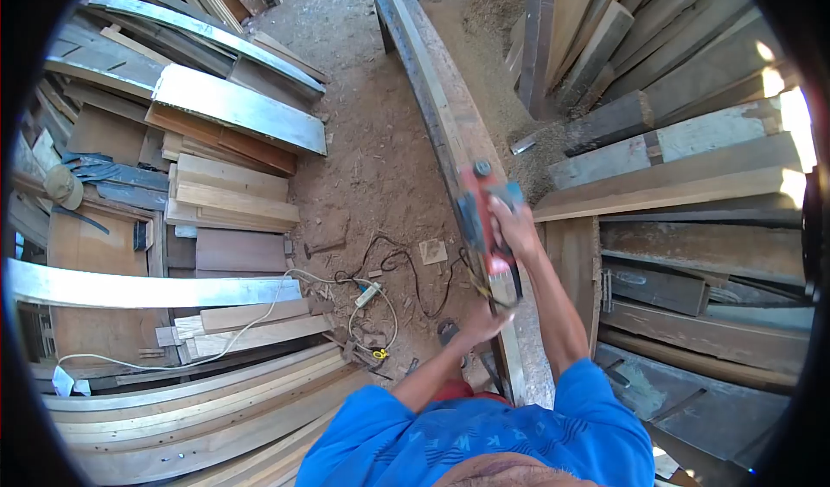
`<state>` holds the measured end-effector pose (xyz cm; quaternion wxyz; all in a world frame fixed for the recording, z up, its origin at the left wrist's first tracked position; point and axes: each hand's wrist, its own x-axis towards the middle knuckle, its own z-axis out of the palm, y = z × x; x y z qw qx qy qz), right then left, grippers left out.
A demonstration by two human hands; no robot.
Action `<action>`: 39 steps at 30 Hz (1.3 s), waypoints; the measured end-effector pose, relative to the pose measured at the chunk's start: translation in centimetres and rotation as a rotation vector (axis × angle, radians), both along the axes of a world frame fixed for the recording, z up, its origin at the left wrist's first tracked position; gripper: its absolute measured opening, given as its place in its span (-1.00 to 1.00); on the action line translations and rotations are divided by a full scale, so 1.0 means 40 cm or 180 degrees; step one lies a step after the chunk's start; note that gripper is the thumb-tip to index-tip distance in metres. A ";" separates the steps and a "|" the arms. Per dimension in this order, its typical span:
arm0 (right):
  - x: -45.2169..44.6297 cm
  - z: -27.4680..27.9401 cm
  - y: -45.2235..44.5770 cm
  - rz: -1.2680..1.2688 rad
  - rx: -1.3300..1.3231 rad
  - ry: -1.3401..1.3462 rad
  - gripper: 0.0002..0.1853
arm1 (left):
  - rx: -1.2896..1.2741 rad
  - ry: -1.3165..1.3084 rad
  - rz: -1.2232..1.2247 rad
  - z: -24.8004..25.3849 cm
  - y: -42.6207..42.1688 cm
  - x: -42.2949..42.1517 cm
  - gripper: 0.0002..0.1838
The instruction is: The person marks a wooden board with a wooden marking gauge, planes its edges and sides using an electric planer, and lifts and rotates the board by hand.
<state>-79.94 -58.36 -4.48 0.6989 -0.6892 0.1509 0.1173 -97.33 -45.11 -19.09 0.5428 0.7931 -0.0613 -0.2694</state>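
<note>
Right hand [516, 230] grips electric planer [481, 210] on board [443, 120].
Left hand [486, 324] low, finger state unclear; slack dark cord [418, 290] could snag, jerking planer.

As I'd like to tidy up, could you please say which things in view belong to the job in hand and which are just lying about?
Belonging to the job:
red power tool, in the right hand
long timber under it
power strip, probably feeding it

Apparently just lying about:
pale square piece
stacked boards at left

Red power tool [484, 212] blurred, underside hidden; long beam [438, 105] cut off at the top edge.
</note>
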 end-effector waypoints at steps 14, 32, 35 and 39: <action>-1.012 0.005 -0.337 -0.0480 -0.1319 0.0560 -0.65 | -0.0126 0.0301 0.0529 -0.134 -0.013 -0.385 -0.05; -1.538 -0.127 -0.338 -0.0498 -0.2156 0.0727 -0.29 | 0.0720 0.0890 0.0046 -0.102 -0.076 -0.597 -0.22; -1.520 -0.075 -0.335 -0.0630 -0.1311 0.1413 -0.33 | 0.0088 0.1430 -0.0022 -0.154 -0.070 -0.562 -0.20; -1.531 -0.076 -0.314 -0.0714 -0.1047 0.1452 -0.42 | -0.0399 0.1543 0.0006 -0.098 -0.061 -0.549 -0.06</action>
